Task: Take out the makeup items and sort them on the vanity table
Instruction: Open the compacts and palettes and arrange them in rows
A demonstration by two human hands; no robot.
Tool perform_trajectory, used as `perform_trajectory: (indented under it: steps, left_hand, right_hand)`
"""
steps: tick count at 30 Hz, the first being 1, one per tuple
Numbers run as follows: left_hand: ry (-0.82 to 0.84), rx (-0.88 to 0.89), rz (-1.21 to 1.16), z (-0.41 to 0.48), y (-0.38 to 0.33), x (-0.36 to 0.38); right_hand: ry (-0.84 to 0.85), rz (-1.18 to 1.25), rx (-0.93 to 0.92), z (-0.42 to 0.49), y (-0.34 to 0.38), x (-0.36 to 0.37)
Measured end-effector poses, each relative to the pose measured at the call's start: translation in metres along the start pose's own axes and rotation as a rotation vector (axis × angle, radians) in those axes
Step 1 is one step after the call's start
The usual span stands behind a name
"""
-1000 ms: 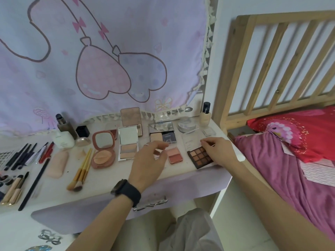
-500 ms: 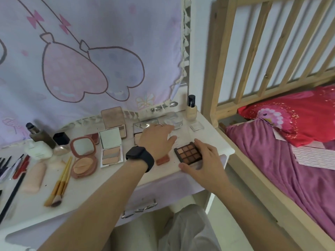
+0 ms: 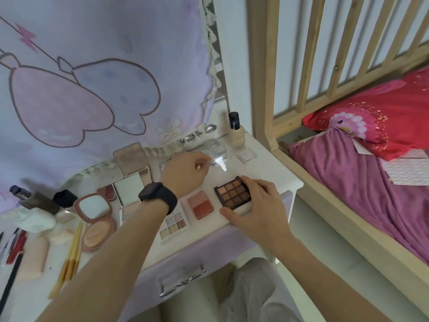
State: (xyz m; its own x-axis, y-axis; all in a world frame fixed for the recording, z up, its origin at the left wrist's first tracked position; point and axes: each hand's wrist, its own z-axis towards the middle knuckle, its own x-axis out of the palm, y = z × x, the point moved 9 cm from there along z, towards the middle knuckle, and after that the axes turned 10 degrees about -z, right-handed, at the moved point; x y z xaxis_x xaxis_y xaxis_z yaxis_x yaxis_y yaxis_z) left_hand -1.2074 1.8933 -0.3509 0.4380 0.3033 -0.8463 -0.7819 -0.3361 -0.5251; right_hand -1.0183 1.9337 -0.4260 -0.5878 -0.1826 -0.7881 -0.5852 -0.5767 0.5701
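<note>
Left hand pinches clear glossy lid | right hand grips square matte-brown palette

- A slatted bed frame of pale wood stands upright.
- Left of the frame hangs a lilac cloth with pink cartoon shapes and a tasselled edge.
- Between cloth and frame, and behind the slats, is white wall.
- Just left of the frame's post stands a white vanity table with a metal drawer handle.
- Right of the frame lie a purple blanket and a red flowered pillow.
- Below the frame is pale floor.
- Light is soft and even.
</note>
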Motion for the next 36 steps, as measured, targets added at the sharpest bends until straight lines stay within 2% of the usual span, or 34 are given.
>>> perform_trajectory:
  steps: [3,6,8,10,11,15,22,26,31,36]
  left_hand:
    - [0.005,-0.007,0.006,0.01,0.0,-0.004]
    - [-0.002,-0.052,-0.04,0.026,0.001,-0.012]
    - [0.026,-0.074,0.056,0.041,0.0,-0.014]
    - [0.074,-0.121,0.158,0.053,-0.002,-0.013]
    - [0.1,-0.142,0.173,0.06,-0.003,-0.011]
    - [0.203,-0.186,0.206,0.084,-0.009,0.005]
    - [0.324,-0.215,0.416,0.106,-0.002,0.037]
    - [0.28,-0.242,0.363,0.108,0.001,0.039]
    - [0.233,-0.19,0.235,0.104,-0.01,0.026]
    - [0.158,-0.217,-0.014,0.088,-0.018,-0.003]
  right_hand:
    - [0.06,-0.022,-0.018,-0.001,0.0,0.003]
    - [0.117,0.099,-0.006,0.004,-0.005,-0.001]
    - [-0.022,0.111,-0.018,0.018,-0.011,-0.021]
    - [-0.207,-0.023,-0.029,0.036,-0.022,-0.039]
    - [-0.235,-0.102,-0.014,0.046,-0.028,-0.042]
    - [0.057,-0.328,0.132,0.067,-0.054,-0.015]
    - [0.157,-0.402,0.109,0.074,-0.056,-0.009]
    - [0.179,-0.397,0.11,0.075,-0.057,-0.006]
    - [0.179,-0.391,0.119,0.074,-0.059,-0.006]
    - [0.179,-0.373,0.129,0.073,-0.059,-0.008]
